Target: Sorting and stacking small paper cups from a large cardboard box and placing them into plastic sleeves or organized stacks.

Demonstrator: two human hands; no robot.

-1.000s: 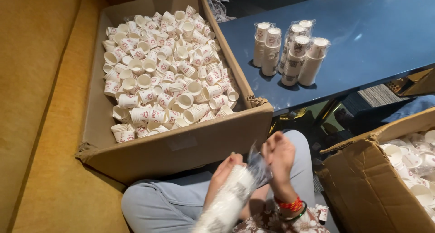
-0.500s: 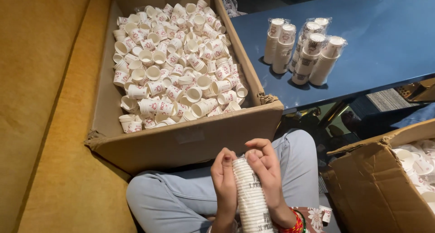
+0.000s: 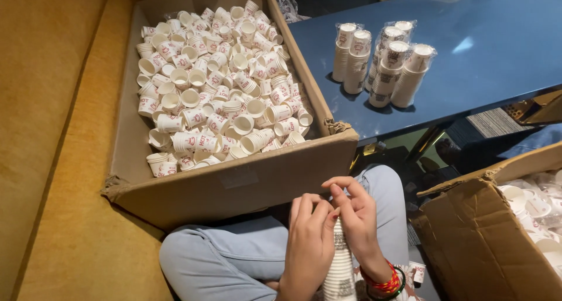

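Observation:
A tall stack of small white paper cups [image 3: 341,272] stands upright over my lap. My left hand [image 3: 308,242] wraps the stack's left side near its top. My right hand [image 3: 358,219], with red bangles at the wrist, grips the right side, its fingers curled over the top cup. Both hands sit just below the front wall of a big open cardboard box [image 3: 234,184] that holds several loose white cups with red print [image 3: 216,90].
Several wrapped cup stacks [image 3: 380,61] stand on a blue table [image 3: 486,55] at the upper right. A second open cardboard box [image 3: 480,231] with cups is at the lower right. A tan sofa seat [image 3: 64,219] lies on the left. My legs wear light blue jeans [image 3: 228,260].
The cup stack went from tilted to upright between my hands. Both hands have closed in around its top, and the view has shifted a little.

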